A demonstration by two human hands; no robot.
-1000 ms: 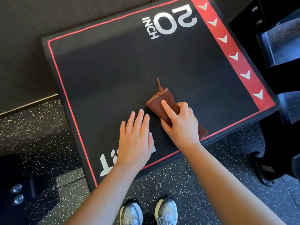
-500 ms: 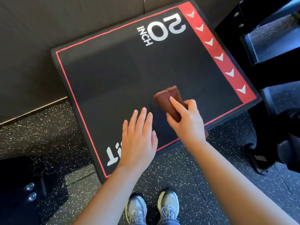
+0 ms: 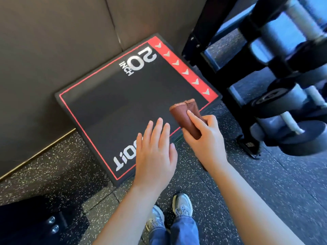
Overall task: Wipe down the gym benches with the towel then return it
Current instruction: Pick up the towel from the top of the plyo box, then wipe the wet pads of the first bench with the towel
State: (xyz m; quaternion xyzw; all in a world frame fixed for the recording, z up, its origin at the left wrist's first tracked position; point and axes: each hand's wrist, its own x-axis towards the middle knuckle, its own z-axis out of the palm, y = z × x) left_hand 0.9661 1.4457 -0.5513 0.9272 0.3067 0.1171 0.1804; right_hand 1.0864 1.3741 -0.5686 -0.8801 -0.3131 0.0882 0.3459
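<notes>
Towel (image 3: pixel 187 117) drawn back to plyo box (image 3: pixel 123 106) near edge, right hand (image 3: pixel 205 138) gripping it folded, lower end hidden behind wrist, left hand (image 3: pixel 155 152) flat-fingered, empty, covering box lettering, dumbbells (image 3: pixel 276 98) blurred

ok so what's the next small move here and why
Probably carry the towel away toward the next surface. The right hand grips it folded, at the near right corner of the black box, apparently off its top, and the left hand hovers open.
</notes>
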